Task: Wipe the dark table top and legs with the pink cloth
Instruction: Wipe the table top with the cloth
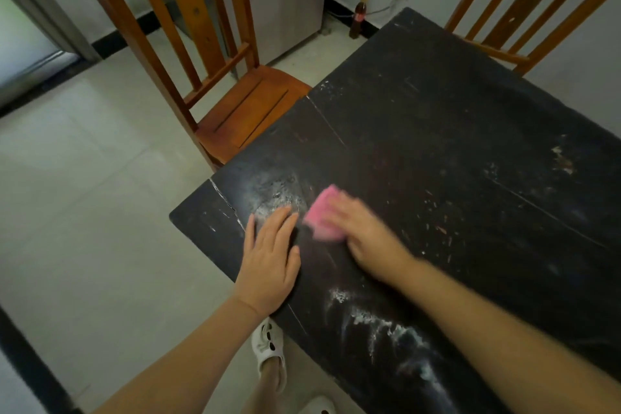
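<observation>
Wiping the scuffed dark wooden table top [437,131] near its left corner with a small pink cloth [321,213]

The right hand [366,235] presses the cloth flat under its fingers; blur hides whether they curl round it. The left hand [268,262] rests flat, fingers straight, bracing beside a whitish smear [275,191]. A hasty stroke could merely spread that residue, or miss the streaks near the front edge. Table legs are out of sight

Right hand [363,232], blurred, pressing pink cloth [321,217] flat on dark table [453,144]. Left hand [268,262] flat, fingers straight, just beside cloth near table edge. White smears [376,323] on top. Chair [235,104] tucked at far-left side; another chair [524,10] behind. Bottle [359,15] on floor.
</observation>
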The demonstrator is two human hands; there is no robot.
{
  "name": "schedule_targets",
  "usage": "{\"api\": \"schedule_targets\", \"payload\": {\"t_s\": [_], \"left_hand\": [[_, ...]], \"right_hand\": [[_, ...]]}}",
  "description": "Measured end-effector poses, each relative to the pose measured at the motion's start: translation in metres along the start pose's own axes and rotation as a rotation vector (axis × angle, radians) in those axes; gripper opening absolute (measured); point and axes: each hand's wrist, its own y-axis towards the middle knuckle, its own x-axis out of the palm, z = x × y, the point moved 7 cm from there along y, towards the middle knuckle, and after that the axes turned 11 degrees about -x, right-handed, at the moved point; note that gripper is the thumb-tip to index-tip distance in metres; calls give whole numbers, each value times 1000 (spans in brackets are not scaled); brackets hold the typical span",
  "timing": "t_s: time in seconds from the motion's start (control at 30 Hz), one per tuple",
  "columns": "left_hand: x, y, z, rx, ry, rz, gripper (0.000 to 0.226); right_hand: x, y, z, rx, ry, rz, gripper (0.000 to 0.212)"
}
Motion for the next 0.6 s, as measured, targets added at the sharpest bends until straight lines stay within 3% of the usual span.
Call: {"api": "schedule_targets", "payload": {"t_s": [0.13,0.2,0.3,0.37,0.4,0.47,0.6], "left_hand": [[-32,19,-55,-335,27,190,47],[-41,32,-77,-380,127,190,48],[-38,41,-86,-334,226,165,47],[-37,41,-86,-337,222,181,47],[-37,40,-87,-342,210,185,47],[-37,40,-89,-347,179,187,47],[-44,41,-91,-380,39,231,48]], "right_hand": [[19,-24,-57,-112,253,-252,57],[-14,6,-33,-1,313,-114,53],[-73,54,58,303,109,230,52],[-78,67,94,433,-20,245,53],[-68,71,93,414,-54,229,53],[-32,70,51,198,-85,182,53],[46,21,-62,-120,81,-89,68]]}}
